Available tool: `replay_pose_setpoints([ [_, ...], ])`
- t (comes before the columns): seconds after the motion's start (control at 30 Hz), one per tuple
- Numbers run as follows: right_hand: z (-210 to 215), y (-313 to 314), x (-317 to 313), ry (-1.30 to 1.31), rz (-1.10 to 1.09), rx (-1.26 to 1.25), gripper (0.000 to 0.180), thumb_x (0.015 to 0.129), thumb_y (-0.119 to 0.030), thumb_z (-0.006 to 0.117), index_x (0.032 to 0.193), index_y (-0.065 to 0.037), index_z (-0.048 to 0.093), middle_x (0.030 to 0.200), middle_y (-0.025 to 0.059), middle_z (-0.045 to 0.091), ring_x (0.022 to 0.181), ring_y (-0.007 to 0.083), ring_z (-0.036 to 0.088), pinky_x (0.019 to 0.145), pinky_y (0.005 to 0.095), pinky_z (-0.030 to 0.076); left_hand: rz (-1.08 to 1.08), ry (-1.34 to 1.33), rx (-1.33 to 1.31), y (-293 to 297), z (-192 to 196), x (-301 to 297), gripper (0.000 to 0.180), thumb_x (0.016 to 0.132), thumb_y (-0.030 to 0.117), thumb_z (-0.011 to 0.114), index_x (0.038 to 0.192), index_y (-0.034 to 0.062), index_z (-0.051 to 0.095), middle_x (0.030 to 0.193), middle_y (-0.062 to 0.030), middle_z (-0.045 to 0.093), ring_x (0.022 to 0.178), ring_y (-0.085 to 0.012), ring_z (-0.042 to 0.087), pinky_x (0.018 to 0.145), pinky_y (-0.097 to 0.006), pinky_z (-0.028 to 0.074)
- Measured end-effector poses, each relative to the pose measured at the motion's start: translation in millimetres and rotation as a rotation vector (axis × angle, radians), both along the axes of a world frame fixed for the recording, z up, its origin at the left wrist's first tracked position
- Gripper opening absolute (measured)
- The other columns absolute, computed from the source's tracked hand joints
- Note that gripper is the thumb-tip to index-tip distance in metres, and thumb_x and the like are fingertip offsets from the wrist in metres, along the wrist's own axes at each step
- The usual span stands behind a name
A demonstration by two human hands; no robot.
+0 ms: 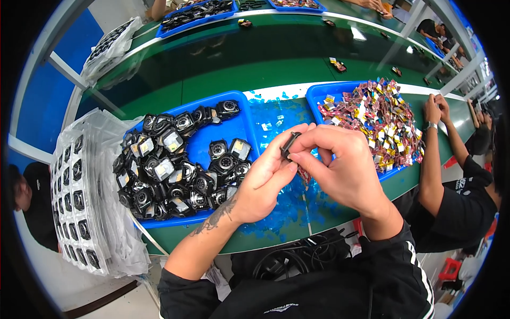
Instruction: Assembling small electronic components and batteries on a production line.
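Between my two hands is a small black watch case (289, 145), seen edge-on. My left hand (260, 183) holds it from the left, fingers curled behind it and thumb below. My right hand (342, 159) pinches its right side between thumb and fingertips. Just under the right fingers, a reddish piece (303, 175) shows in part; whether it is held cannot be made out. To the left, a blue tray (204, 139) carries a heap of black watch cases (172, 141), some showing pale squares, others round sensor backs. On the right, another blue tray (314, 98) is piled with small red, yellow and silver parts (372, 119).
Blue film scraps (271, 215) litter the green table (234, 239) between the trays. Stacked clear plastic trays of watch cases (74, 196) stand at far left. Beyond a white rail runs a green conveyor belt (249, 58) carrying scattered parts. A co-worker's arm (431, 159) is close on the right.
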State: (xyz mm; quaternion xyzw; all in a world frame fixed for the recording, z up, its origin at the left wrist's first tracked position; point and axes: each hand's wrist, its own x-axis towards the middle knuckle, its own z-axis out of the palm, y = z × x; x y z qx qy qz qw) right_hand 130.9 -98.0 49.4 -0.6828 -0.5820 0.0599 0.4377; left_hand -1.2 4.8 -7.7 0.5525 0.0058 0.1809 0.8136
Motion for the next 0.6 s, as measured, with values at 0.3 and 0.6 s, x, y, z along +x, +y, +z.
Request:
replay_pose_setpoints([
  [0.3, 0, 1, 4, -0.022, -0.051, 0.024, 0.021, 0.072, -0.002, 0.077, 0.074, -0.004, 0.056, 0.066, 0.0044, 0.055, 0.057, 0.0178, 0.054, 0.055, 0.0302, 0.046, 0.007, 0.091, -0.143, 1, 6, -4, 0.049, 0.103, 0.013, 0.037, 0.148, -0.0037, 0.026, 0.141, -0.0170, 0.047, 0.130, -0.0234, 0.048, 0.109, -0.036, 0.037],
  [0.6, -36, -23, -20, 0.679, 0.083, -0.124, 0.026, 0.082, -0.002, 0.075, 0.105, 0.000, 0.062, 0.100, 0.0075, 0.067, 0.086, 0.0117, 0.066, 0.074, 0.0261, 0.058, 0.317, -0.063, -0.157, -8, 4, 11, 0.036, 0.106, 0.018, 0.032, 0.133, -0.0037, 0.040, 0.139, -0.0286, 0.046, 0.127, -0.0346, 0.052, 0.106, -0.044, 0.044],
])
